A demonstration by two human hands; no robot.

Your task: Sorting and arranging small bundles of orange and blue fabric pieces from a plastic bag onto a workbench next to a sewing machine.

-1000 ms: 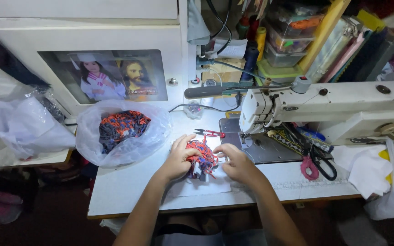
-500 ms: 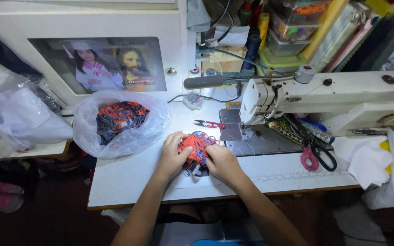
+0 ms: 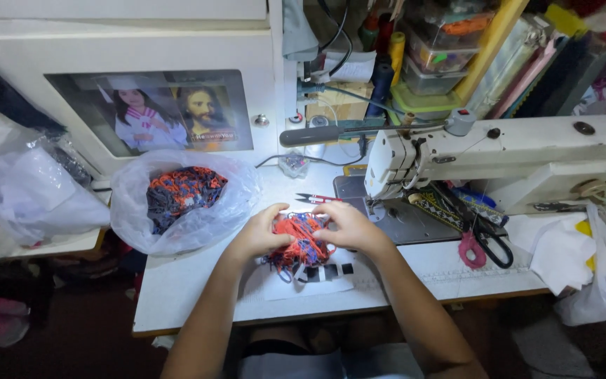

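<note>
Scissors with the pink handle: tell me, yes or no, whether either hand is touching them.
No: the pink-handled scissors lie by the sewing machine, while the left hand and right hand hold the red-and-blue fabric bundle.

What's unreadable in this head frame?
- Red-and-blue fabric bundle: its shape, covered by left hand and right hand.
- Sewing machine: needle area, hidden under its head.
- Plastic bag: lower contents, veiled.
- Scissors: blades, too small.
</note>
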